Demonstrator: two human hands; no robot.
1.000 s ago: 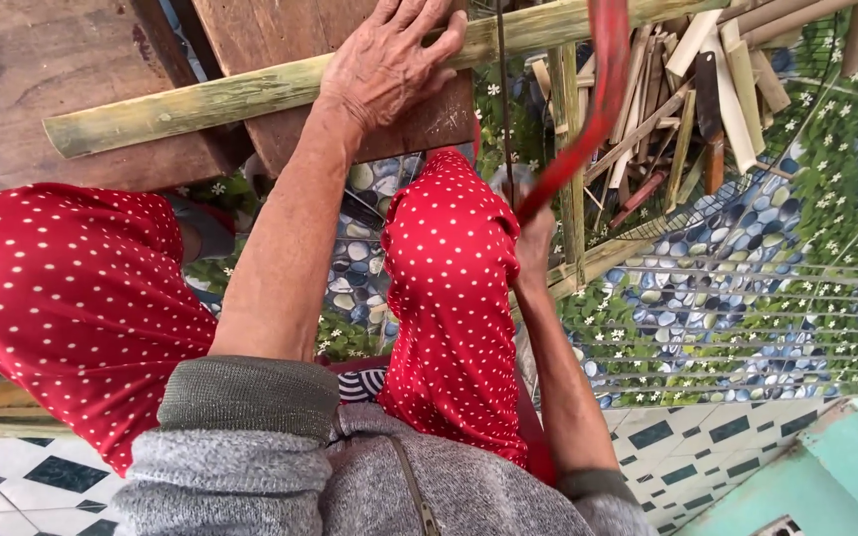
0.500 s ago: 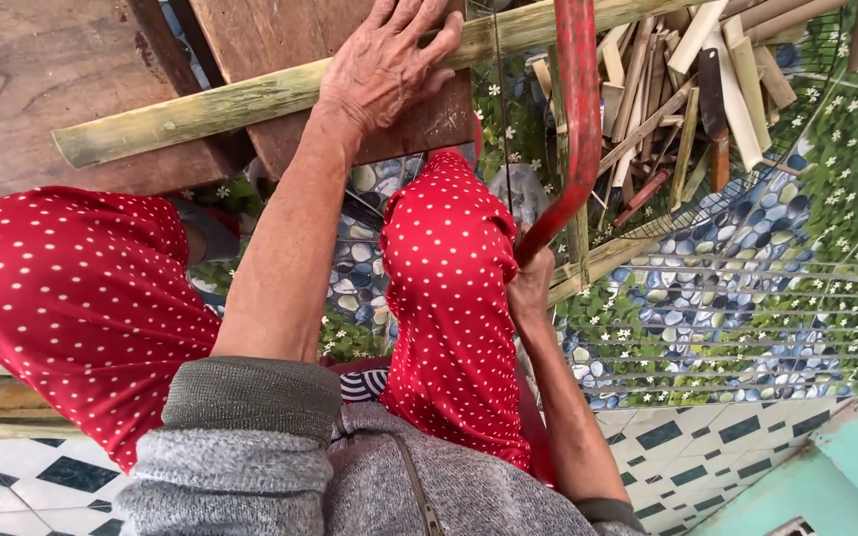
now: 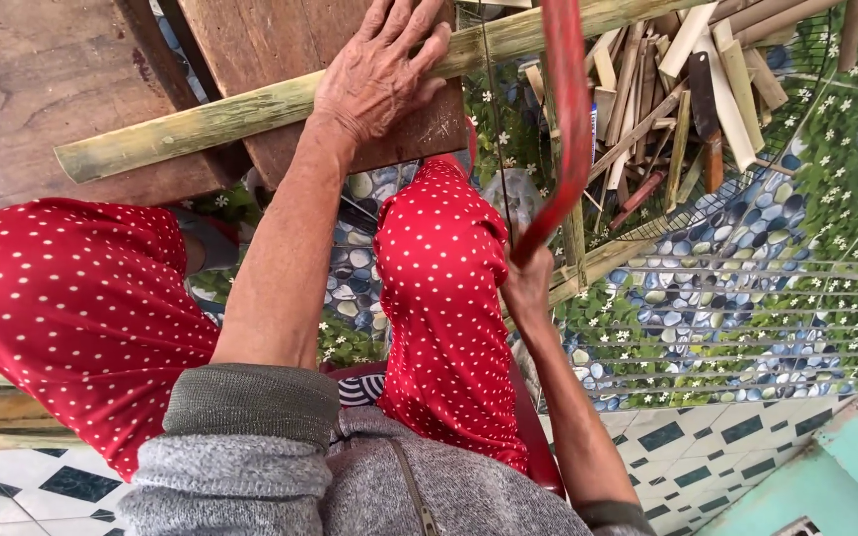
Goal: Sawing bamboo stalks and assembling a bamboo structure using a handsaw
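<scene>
Head camera shows a long green bamboo pole [image 3: 250, 109] lying across a brown wooden bench [image 3: 42, 89], the left hand [image 3: 379, 74] pressed flat upon it, fingers spread. Right hand [image 3: 528, 283] grips a red-framed saw [image 3: 568, 129] crossing the pole.

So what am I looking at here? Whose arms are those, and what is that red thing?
The picture comes from a camera worn on a person's head, looking down, so the arms are that person's own. Their knees, in red cloth with white dots, are below. The left hand lies flat on a long green bamboo pole, pressing it on a brown wooden board. The right hand has its grip closed round the handle of a red saw frame that stands over the pole. To the right lies a heap of cut bamboo pieces on a mat printed with pebbles and flowers.
</scene>
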